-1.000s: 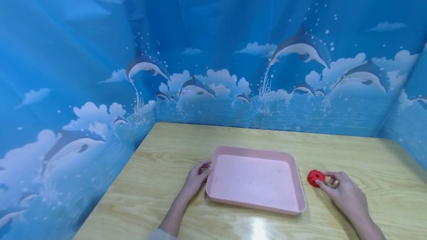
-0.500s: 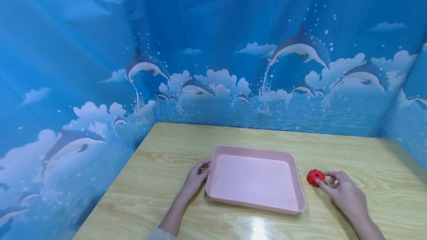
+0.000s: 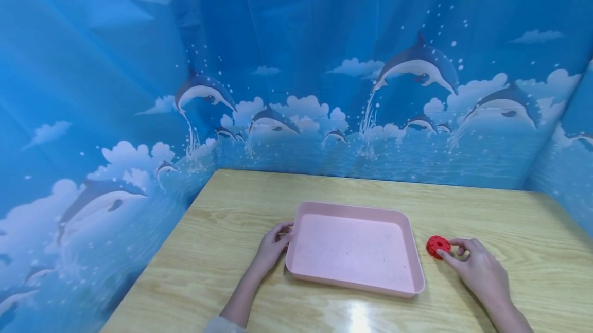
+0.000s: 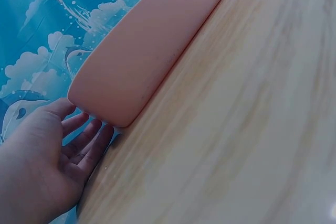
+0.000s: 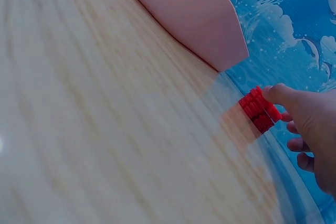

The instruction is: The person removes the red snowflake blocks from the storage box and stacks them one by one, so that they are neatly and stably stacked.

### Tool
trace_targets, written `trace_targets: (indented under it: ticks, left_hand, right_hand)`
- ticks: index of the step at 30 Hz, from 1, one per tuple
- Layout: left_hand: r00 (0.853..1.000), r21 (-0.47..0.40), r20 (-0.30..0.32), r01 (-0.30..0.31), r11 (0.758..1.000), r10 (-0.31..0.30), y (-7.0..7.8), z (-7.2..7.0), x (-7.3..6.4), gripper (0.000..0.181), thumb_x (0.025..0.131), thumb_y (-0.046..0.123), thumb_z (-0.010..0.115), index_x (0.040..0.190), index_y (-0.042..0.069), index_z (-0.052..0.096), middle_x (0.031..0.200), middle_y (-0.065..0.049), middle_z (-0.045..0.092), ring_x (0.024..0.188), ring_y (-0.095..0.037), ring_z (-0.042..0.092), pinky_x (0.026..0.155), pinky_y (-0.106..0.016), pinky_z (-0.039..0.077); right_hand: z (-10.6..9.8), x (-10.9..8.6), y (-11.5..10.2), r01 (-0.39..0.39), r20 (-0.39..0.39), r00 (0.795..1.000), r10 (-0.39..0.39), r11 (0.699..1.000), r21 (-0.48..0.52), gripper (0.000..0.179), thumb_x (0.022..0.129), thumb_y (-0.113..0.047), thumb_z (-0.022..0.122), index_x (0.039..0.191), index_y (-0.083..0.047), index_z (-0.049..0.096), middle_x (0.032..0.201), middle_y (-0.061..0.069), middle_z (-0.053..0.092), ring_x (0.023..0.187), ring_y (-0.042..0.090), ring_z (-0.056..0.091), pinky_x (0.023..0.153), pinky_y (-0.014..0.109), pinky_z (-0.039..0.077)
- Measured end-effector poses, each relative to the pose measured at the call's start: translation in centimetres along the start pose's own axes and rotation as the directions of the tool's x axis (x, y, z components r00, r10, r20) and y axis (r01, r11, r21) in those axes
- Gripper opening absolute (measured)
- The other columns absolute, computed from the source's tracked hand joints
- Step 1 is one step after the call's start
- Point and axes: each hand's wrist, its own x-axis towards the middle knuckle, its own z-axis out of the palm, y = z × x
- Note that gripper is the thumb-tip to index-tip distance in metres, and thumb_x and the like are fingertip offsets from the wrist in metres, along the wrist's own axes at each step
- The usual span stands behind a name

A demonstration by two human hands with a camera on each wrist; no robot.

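In the head view a pink rectangular tray [image 3: 352,207] lies on the wooden table. My left hand [image 3: 271,251] is at its left side, and in the left wrist view the fingertips [image 4: 106,129] touch the outer wall of the tray [image 4: 136,61] near a corner. Right of the tray, my right hand [image 3: 484,270] pinches a short stack of red notched discs [image 3: 433,246] between thumb and index finger. Seen from the right wrist, the discs [image 5: 258,109] stand layered one on another at the table surface, and the other fingers curl behind.
The wood-grain table [image 3: 222,204] reaches back to a blue curtain [image 3: 296,137] printed with dolphins and clouds, which also hangs along the left and right sides. A bright glare spot [image 3: 359,317] shows on the table near the front.
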Motion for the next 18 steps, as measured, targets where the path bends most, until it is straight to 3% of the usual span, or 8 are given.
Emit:
trace_targets:
  ticks: [12,18]
  left_hand:
    - [1.000,0.006,0.011,0.007,1.000,-0.007,0.0,0.2,0.0,0.033,0.092,0.007,0.053,0.119,-0.012,0.051,0.106,-0.025,0.054,0.093,-0.037,0.055,0.074,-0.034,0.054]
    - [1.000,-0.048,-0.022,0.021,0.999,-0.022,-1.7,-0.2,0.8,0.037,0.093,0.013,0.054,0.121,-0.010,0.050,0.106,-0.020,0.054,0.089,-0.033,0.058,0.071,-0.033,0.055]
  right_hand:
    - [-0.5,-0.2,-0.3,-0.041,0.014,0.999,0.041,0.999,0.001,0.039,0.075,-0.035,0.074,0.095,-0.003,0.066,0.076,0.000,0.051,0.057,0.010,0.045,0.038,0.023,0.032]
    - [-2.4,1.3,-1.6,-0.040,-0.006,0.999,0.040,0.998,0.041,0.036,0.084,-0.035,0.065,0.102,-0.003,0.064,0.082,0.001,0.052,0.061,0.008,0.044,0.041,0.024,0.033]
